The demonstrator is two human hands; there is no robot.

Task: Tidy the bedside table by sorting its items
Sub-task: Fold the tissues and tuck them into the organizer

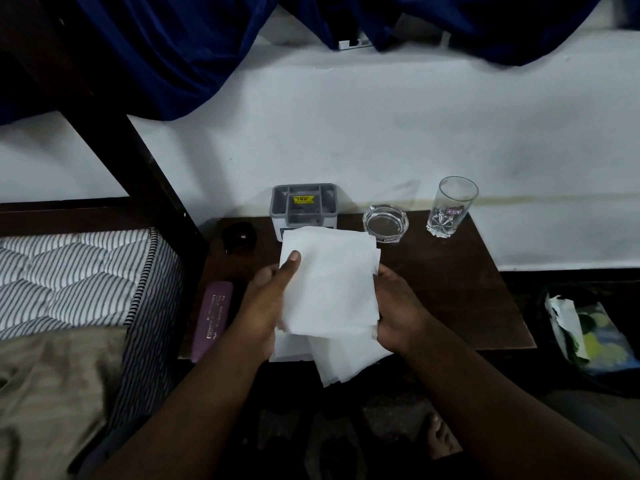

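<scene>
Both hands hold a stack of white tissues above the front of the dark wooden bedside table. My left hand grips the stack's left edge, thumb on top. Its right edge rests in my right hand. More tissue sheets hang below the stack, over the table's front edge. At the back of the table stand a grey compartment organizer, a glass ashtray and an empty drinking glass. A purple case lies along the left edge, and a small black object sits at the back left.
A bed with a striped mattress and a tan sheet adjoins the table on the left, behind a dark wooden post. A bag with printed items lies on the floor to the right. Blue curtains hang over the white wall.
</scene>
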